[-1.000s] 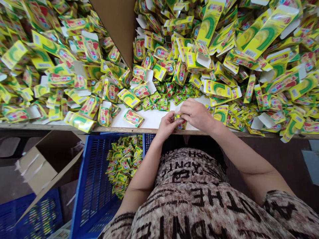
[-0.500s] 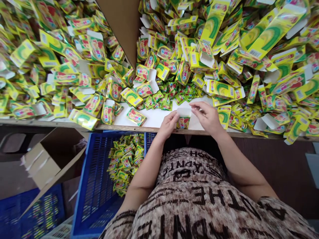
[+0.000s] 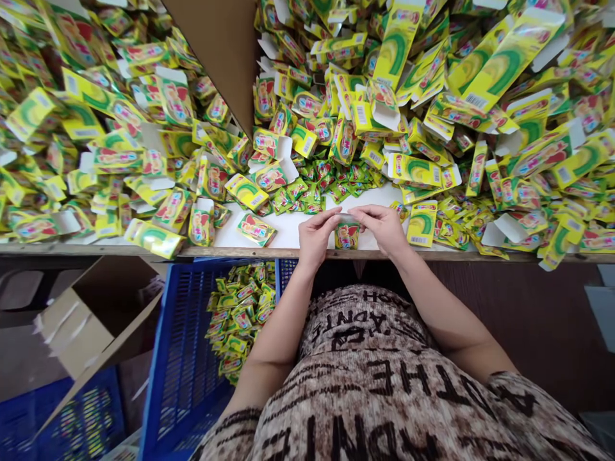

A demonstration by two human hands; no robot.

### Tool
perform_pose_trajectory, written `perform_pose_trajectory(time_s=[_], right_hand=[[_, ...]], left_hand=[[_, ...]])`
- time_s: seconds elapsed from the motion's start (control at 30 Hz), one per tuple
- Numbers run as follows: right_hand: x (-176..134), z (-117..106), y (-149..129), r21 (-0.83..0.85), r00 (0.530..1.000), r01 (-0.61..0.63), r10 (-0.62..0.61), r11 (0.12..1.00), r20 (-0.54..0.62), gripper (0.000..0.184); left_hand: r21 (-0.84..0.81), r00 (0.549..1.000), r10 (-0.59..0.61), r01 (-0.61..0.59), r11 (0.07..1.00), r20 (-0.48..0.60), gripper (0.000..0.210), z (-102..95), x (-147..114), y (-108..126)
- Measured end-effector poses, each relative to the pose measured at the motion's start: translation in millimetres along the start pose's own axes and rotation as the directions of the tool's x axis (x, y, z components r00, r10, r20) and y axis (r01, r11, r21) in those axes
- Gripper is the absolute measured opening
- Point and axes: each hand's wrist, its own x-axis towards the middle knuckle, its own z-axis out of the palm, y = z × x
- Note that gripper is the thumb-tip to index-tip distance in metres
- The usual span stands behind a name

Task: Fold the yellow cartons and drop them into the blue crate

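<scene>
Between my hands, at the table's front edge, is a small yellow-green printed carton [image 3: 346,236] with its pale flap at the top. My left hand [image 3: 316,238] pinches the flap's left side, thumb and forefinger pressed together. From the other side my right hand [image 3: 382,229] closes its fingertips on the flap's right side. The carton's printed face shows below the fingers. Just beyond lie small green sachets [image 3: 312,190] in a loose heap. A closed carton [image 3: 256,228] lies flat to the left of my hands.
Heaps of printed cartons [image 3: 423,169] cover the table to both sides and behind. A brown cardboard divider [image 3: 216,51] juts in from the back. Below left stand a blue crate [image 3: 180,358] holding many filled packs and an open cardboard box [image 3: 72,326]. Yellow sachets [image 3: 454,224] lie at right.
My right hand has moved in from the flap's upper right corner, and both hands' fingertips now meet along the flap, which looks folded lower. The whole view has shifted slightly.
</scene>
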Motion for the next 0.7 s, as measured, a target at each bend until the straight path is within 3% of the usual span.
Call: perform_pose_trajectory(time_s=[0.17, 0.47, 0.7], right_hand=[[-0.2, -3.1, 2.8, -0.017, 1.000, -0.014, 0.014, 1.000, -0.004, 0.034], [-8.3, -9.7, 2.2, -0.200, 0.981, 0.196, -0.191, 0.960, 0.044, 0.022], [-0.3, -8.0, -5.9, -0.128, 0.999, 0.035, -0.034, 0.991, 0.014, 0.029]], left_hand=[[0.021, 0.997, 0.034, -0.036, 0.999, 0.075, 0.028, -1.8, 4.3, 1.2], [0.114, 0.962, 0.156, -0.185, 0.976, 0.223, 0.018, -10.7, 6.9, 6.4], [0.208, 0.975, 0.050, -0.096, 0.973, 0.216, 0.023, -11.1, 10.8, 15.7]])
